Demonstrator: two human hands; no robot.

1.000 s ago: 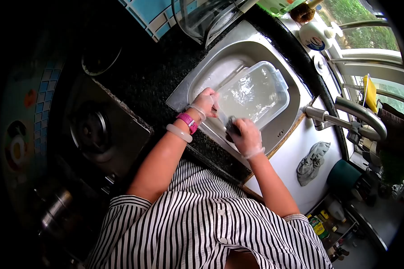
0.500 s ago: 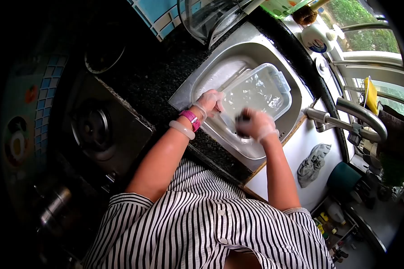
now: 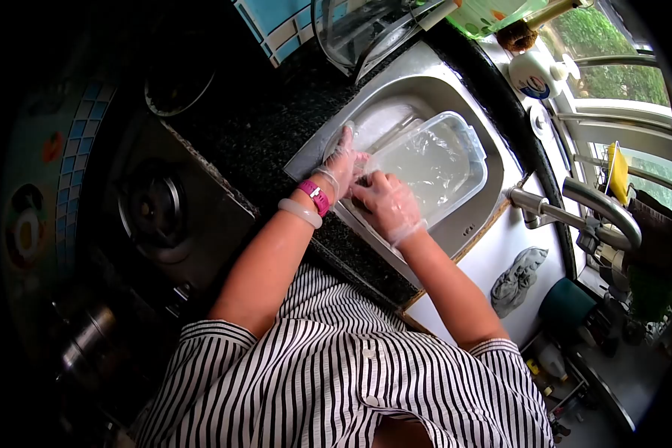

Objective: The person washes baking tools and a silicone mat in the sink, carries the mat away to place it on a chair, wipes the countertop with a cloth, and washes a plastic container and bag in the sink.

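Note:
In the head view, my left hand (image 3: pixel 341 166), in a clear plastic glove, is over the near left edge of the sink. One of its fingers points away from me, while the others bend in toward my right hand. What they grip is hidden. My right hand (image 3: pixel 388 204), gloved as well, presses close beside it with fingers curled around a small dark object (image 3: pixel 363 181), mostly covered. Just beyond both hands, a clear plastic container (image 3: pixel 476 149) holding cloudy water sits tilted in the steel sink (image 3: pixel 494 160).
A faucet (image 3: pixel 560 213) stands right of the sink, near a grey rag (image 3: pixel 517 282) on the white counter. A pump bottle (image 3: pixel 533 75) is by the window. Black speckled countertop (image 3: pixel 265 138) and a gas burner (image 3: pixel 153 209) lie to the left.
My right hand has moved left with the dark object and now meets my left hand. A finger of my left hand has stretched outward. The view has shifted slightly.

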